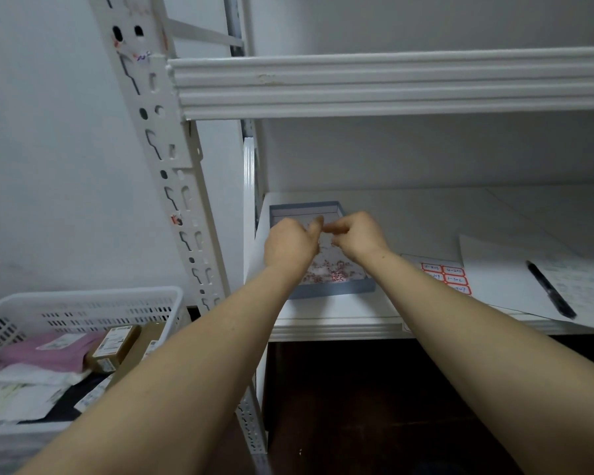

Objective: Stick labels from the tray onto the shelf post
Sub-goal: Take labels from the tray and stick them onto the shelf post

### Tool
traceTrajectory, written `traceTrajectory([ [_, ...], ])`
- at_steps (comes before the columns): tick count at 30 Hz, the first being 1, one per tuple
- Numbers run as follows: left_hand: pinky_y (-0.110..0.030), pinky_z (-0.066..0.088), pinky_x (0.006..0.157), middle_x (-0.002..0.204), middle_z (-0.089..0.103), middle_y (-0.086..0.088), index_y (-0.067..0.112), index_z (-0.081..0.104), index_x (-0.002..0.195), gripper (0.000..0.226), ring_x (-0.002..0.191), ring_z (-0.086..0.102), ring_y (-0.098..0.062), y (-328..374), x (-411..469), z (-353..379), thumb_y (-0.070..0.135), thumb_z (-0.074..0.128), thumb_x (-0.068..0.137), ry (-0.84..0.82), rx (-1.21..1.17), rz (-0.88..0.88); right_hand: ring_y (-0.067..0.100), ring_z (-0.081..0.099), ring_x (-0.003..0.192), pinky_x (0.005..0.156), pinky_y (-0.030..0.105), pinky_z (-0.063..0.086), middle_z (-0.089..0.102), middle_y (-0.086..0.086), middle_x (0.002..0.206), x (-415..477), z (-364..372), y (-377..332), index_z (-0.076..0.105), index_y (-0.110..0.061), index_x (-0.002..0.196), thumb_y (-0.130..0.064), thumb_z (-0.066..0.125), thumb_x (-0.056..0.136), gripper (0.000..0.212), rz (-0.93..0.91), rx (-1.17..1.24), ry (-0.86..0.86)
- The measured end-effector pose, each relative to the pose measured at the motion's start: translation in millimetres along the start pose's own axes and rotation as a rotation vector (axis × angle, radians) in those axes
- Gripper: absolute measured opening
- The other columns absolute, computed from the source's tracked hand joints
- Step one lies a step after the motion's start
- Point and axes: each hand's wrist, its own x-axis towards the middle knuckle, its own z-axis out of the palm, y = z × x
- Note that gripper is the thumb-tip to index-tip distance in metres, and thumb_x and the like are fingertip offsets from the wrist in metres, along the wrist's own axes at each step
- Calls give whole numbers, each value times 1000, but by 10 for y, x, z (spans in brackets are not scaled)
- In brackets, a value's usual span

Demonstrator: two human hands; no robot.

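A shallow blue-grey tray (336, 292) sits on the white shelf board and holds several small red-and-white labels (330, 273). Both my hands hover over it, fingertips nearly meeting. My left hand (290, 243) has curled fingers and a raised thumb. My right hand (355, 236) pinches its fingertips together near that thumb; whatever sits between the fingers is too small to make out. The white perforated shelf post (167, 159) rises at the left, with a red-edged label (176, 220) stuck at mid height and another (141, 57) higher up.
A sheet of red-bordered labels (451, 277) lies right of the tray, next to white paper (515, 279) and a black pen (551, 291). A white basket (83, 305) of parcels stands at lower left. A shelf beam (391, 82) crosses overhead.
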Motion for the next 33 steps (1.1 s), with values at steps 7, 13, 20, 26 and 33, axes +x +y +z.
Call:
traceTrajectory([
  [7, -33, 42, 97, 131, 59, -7, 11, 54, 130, 42, 118, 54, -23, -33, -311, -286, 23, 54, 90, 6, -44, 184, 29, 69, 86, 84, 42, 54, 73, 11, 88, -218, 10, -359, 70, -5, 96, -16, 50, 90, 24, -96, 42, 119],
  [13, -28, 43, 73, 90, 54, 5, 19, 57, 93, 11, 87, 50, -13, -308, -595, -716, 20, 60, 82, 360, -258, 292, 19, 57, 117, 105, 36, 42, 64, 6, 123, -459, 169, -837, 63, -12, 120, -8, 49, 92, 32, -203, 159, 4],
  [20, -26, 39, 82, 106, 41, 2, 11, 47, 121, 44, 98, 44, -17, -741, -525, -1181, 20, 64, 81, 643, -355, 107, 20, 53, 120, 95, 24, 43, 56, 10, 129, -635, 521, -1366, 39, -8, 139, 3, 53, 86, 55, -249, 352, -209],
  [26, -16, 42, 88, 131, 52, 3, 15, 38, 143, 67, 122, 48, -10, -859, -439, -1314, 32, 67, 85, 275, -674, -7, 18, 60, 106, 92, 31, 51, 63, 5, 119, -583, 648, -1493, 51, -14, 123, -11, 69, 80, 46, -291, 396, -230],
  [33, -14, 51, 73, 86, 71, 5, 14, 71, 101, 16, 80, 66, -4, -896, -328, -1353, 18, 60, 90, 250, -665, 139, 20, 58, 112, 98, 34, 48, 61, 6, 122, -529, 725, -1415, 51, -12, 124, -14, 64, 86, 41, -326, 404, -216],
])
